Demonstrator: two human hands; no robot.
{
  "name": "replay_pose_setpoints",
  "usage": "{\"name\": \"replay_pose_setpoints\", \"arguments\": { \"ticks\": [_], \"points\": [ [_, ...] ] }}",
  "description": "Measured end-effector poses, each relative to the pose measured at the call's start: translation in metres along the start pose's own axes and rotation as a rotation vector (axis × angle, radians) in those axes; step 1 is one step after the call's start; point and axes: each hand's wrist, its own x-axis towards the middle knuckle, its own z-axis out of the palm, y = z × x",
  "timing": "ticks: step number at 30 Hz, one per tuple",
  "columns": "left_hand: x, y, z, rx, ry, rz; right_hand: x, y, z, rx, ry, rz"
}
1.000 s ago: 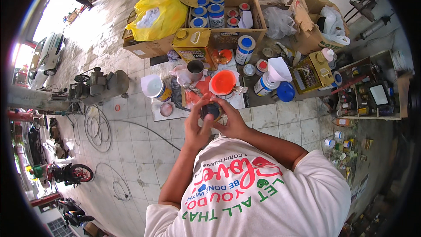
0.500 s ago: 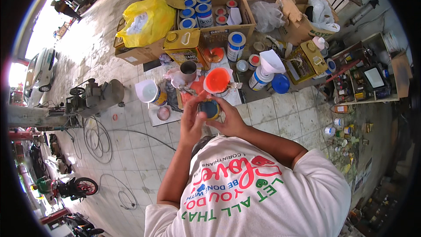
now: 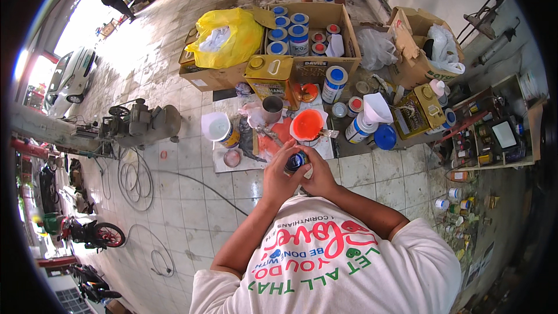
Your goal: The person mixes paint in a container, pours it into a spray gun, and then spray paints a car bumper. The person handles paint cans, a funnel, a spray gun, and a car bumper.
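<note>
Close to my body, my left hand (image 3: 279, 175) and my right hand (image 3: 319, 174) are wrapped around a small can (image 3: 297, 161) with a dark, glossy top or inside. Their fingers hide most of its wall. Just beyond the hands stands a wide cup of bright orange paint (image 3: 307, 124), with a paint-smeared stick or brush handle (image 3: 329, 134) at its right. To the left of that cup are a grey metal cup (image 3: 271, 108) and a crumpled pinkish cloth (image 3: 254, 116). A white paper-wrapped container (image 3: 217, 126) sits farther left, with a small round lid (image 3: 232, 158) near it.
Behind the cups stand a yellow rectangular tin (image 3: 272, 78) and a cardboard box (image 3: 322, 68) of blue- and red-lidded cans. On the right are a white funnel (image 3: 377, 108), a blue lid (image 3: 385, 137) and another tin (image 3: 419, 108). A hose (image 3: 195, 180) lies on the tiled floor.
The can has tilted or turned in my hands, and my fingers close farther around it. The view has shifted, so the surroundings appear lower and farther right. A person's legs show more at the back.
</note>
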Motion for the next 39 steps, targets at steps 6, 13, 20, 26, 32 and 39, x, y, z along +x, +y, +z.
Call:
{"name": "replay_pose_setpoints", "arguments": {
  "ticks": [6,13,20,26,32,39],
  "points": [
    [0.001,0.003,-0.001,0.078,-0.012,-0.011,-0.004,0.011,-0.001,-0.022,0.010,-0.027],
    [-0.009,-0.003,-0.008,0.029,-0.054,-0.053,-0.007,0.014,-0.002,-0.025,-0.023,-0.010],
    [-0.015,-0.017,0.001,0.143,-0.162,-0.058,-0.015,0.038,0.002,-0.102,0.011,-0.094],
    [-0.010,-0.050,0.041,0.194,-0.394,-0.090,-0.039,0.086,-0.012,-0.121,-0.072,0.048],
    [-0.012,-0.081,0.086,0.276,-0.485,0.047,-0.054,0.148,-0.029,-0.178,-0.039,0.342],
    [-0.018,-0.068,0.084,0.236,-0.485,-0.155,-0.032,0.211,-0.034,-0.212,0.030,0.323]
  ]
}}
